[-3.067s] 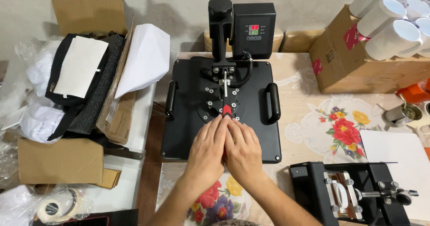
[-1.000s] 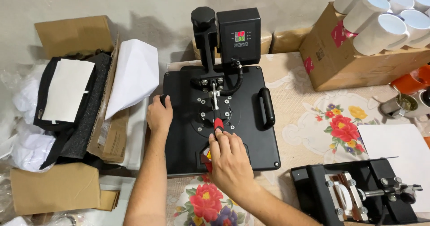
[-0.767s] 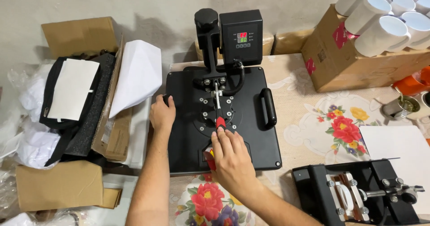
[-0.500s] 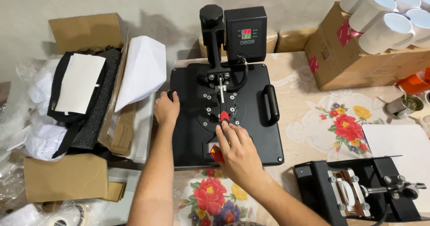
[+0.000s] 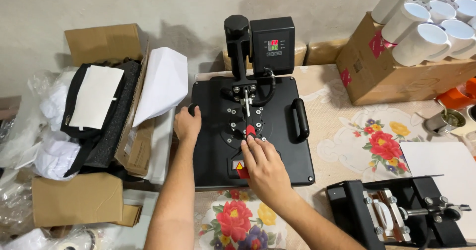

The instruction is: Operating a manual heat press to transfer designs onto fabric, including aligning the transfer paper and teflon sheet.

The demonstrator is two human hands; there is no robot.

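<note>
At the far left, an open cardboard box (image 5: 106, 44) holds black fabric (image 5: 101, 131) with a white sheet (image 5: 96, 104) lying on it. Just right of it stands the black heat press (image 5: 277, 146), flat and closed on the flowered tabletop (image 5: 347, 146) near the middle. Its long axis runs near to far, with the control box (image 5: 271, 44) at the far end toward the wall. The left hand (image 5: 187, 125) grasps the handle on the press's left edge. The right hand (image 5: 265, 168) lies loosely open on the top plate, fingertips (image 5: 250, 142) at the red knob (image 5: 250, 130). Three seconds ago both hands lay together on the plate's near middle; the left has since moved out to the side handle. To the right sit a box of white mugs (image 5: 426, 32) far off and a smaller mug press (image 5: 401, 215) nearby.
</note>
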